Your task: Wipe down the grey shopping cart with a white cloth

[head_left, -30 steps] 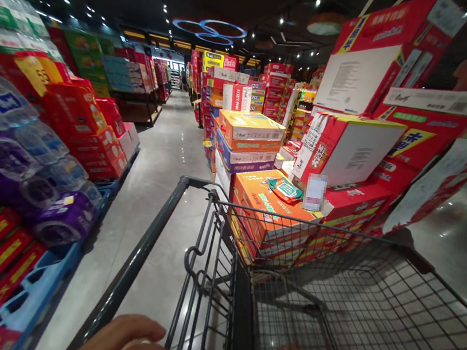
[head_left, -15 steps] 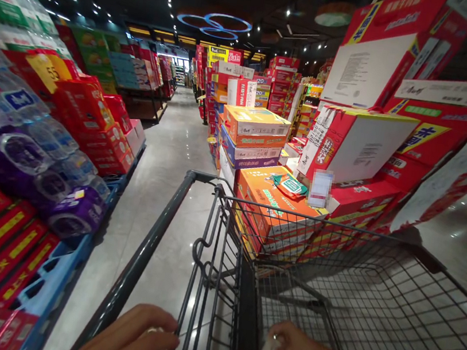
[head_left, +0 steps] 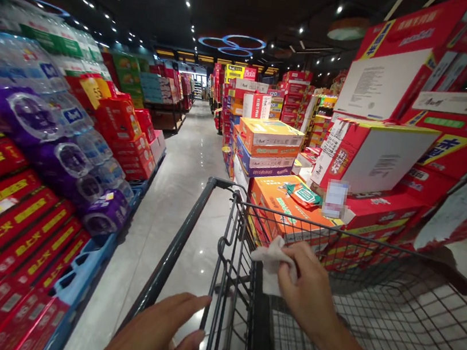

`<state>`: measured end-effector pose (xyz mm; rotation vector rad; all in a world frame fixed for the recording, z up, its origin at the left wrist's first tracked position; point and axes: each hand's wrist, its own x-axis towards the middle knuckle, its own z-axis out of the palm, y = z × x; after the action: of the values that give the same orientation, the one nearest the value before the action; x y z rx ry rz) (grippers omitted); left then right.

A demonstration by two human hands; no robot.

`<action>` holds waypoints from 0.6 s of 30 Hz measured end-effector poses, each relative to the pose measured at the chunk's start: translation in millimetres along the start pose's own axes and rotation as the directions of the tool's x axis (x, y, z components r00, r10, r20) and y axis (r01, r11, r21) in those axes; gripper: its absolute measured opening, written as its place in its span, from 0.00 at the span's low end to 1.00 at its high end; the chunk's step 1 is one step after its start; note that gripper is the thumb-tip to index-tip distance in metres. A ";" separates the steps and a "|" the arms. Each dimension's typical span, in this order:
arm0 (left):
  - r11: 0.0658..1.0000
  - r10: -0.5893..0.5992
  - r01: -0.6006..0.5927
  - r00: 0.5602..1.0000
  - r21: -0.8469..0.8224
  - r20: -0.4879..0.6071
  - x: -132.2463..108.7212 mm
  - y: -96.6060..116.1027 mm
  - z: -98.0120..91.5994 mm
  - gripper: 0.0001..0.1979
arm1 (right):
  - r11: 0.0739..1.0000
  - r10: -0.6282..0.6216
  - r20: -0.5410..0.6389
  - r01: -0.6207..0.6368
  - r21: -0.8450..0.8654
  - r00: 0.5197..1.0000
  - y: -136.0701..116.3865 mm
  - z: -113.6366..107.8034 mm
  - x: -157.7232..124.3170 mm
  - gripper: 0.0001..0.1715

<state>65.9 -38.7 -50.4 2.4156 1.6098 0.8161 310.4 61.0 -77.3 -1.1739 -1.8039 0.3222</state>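
A dark wire shopping cart (head_left: 375,311) fills the lower right, its grey push bar (head_left: 174,253) slanting down to the left. My right hand (head_left: 308,292) is closed on a crumpled white cloth (head_left: 271,261) and holds it against the cart's near left rim. My left hand (head_left: 158,341) hovers at the bottom, just right of the push bar, fingers stretched out and holding nothing.
The grey tiled aisle (head_left: 181,173) runs ahead. On the left stand blue pallets (head_left: 85,270) with red cartons and wrapped water bottles (head_left: 66,157). Stacked orange cartons (head_left: 294,206) and red cartons (head_left: 375,154) crowd the cart's right and front.
My right hand rose from low inside the cart to the left rim, bringing the white cloth up. My left hand opened out. The view advanced slightly along the aisle.
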 end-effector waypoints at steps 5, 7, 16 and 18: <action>0.977 -0.181 0.203 0.948 0.062 -0.262 0.8 -18.8 -9.2 0.16 | 0.991 -0.134 -0.009 0.134 0.013 0.991 -22.8 42.1 18.9 0.15; 0.938 -0.329 0.348 0.892 0.006 -0.311 -1.0 -25.9 -9.3 0.18 | 0.978 -0.202 0.100 0.196 0.074 0.974 -28.2 57.3 12.7 0.21; 0.492 -0.734 0.691 0.656 -0.530 0.175 -2.5 -27.5 -4.4 0.35 | 0.916 -0.379 0.242 0.326 0.234 0.893 -36.6 53.8 -45.9 0.24; 0.435 -0.735 0.676 0.648 -0.595 0.199 -0.4 -28.1 -4.8 0.37 | 0.905 -0.412 0.294 0.350 0.242 0.862 -41.8 46.7 -55.4 0.24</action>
<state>40.4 -28.0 -57.4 1.0630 1.7607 1.0439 254.7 5.9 -106.4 -0.6325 -2.2068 0.4640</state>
